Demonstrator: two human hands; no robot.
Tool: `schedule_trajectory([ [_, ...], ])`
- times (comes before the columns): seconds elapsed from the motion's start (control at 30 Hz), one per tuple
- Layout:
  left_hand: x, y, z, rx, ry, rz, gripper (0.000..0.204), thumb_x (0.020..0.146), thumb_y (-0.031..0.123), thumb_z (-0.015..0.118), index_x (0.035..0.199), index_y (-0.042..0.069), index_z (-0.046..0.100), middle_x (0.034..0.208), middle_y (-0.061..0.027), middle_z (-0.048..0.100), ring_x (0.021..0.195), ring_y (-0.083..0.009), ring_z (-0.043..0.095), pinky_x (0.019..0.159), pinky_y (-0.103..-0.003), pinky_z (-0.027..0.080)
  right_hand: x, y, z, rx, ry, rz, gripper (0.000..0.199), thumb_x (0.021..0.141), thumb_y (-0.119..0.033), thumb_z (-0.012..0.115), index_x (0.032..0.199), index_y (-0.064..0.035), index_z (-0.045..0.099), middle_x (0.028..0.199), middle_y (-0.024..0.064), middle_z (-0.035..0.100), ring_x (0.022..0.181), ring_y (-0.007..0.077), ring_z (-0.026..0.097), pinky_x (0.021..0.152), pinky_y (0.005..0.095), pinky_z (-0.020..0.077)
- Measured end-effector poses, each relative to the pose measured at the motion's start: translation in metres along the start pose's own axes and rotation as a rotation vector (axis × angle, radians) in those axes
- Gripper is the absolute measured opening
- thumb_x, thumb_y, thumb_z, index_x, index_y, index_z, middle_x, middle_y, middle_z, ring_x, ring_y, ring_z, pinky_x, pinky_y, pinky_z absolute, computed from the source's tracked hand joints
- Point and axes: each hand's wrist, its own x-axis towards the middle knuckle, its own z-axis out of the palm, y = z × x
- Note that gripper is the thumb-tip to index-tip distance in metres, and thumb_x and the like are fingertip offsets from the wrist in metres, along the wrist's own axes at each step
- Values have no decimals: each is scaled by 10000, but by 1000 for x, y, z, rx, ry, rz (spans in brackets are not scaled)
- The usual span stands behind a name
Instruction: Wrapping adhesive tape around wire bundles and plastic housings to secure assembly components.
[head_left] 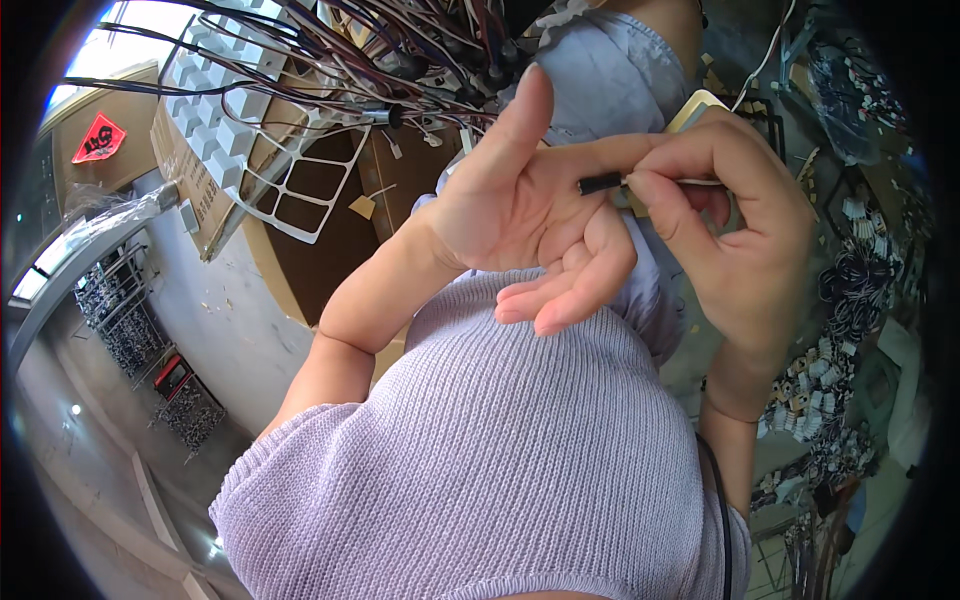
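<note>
My right hand (pixel 750 225) pinches a thin wire between thumb and forefinger, just behind a short black cylindrical piece (pixel 600 184) at its end. That piece lies against or just over the palm of my left hand (pixel 525 205); exact contact is hard to tell. My left palm faces up, with the thumb stretched away and the lower fingers loosely bent. The left forefinger reaches toward my right hand, and its tip is hidden behind the right fingers. Part of the wire runs back into my right hand, where the curled fingers cover it.
A thick bundle of dark wires (pixel 400 65) with black cylindrical ends hangs ahead. To the left are a white moulded tray (pixel 215 110), a white slotted frame (pixel 310 190) and an open cardboard box (pixel 285 270). Piles of wired parts (pixel 815 385) lie at right.
</note>
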Motion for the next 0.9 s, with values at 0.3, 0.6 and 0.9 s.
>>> schedule_trajectory([
  [0.3, 1, 6, 1, 206, 105, -68, 528, 1019, 224, 205, 1439, -76, 92, 613, -225, 591, 386, -218, 552, 366, -244, 481, 1, 1, 1, -8, -17, 22, 100, 791, 77, 659, 848, 11, 610, 827, 18, 547, 708, 50, 503, 606, 176, 380],
  [0.6, -2, 21, 0, 65, 111, 20, 532, 949, 107, 155, 1407, -163, 150, 515, -171, 564, 350, -212, 533, 350, -245, 487, -9, 11, -28, 212, 22, 99, 122, 828, 61, 659, 946, 38, 638, 897, 28, 573, 777, 66, 522, 704, 182, 405],
  [0.9, -2, 28, 11, 72, 234, -6, 592, 915, 111, 205, 1364, -241, 47, 417, -104, 528, 308, -170, 528, 310, -181, 457, -9, -2, -25, -113, 168, 59, 65, 812, 14, 700, 863, 36, 666, 787, 41, 604, 697, 82, 584, 604, 201, 457],
])
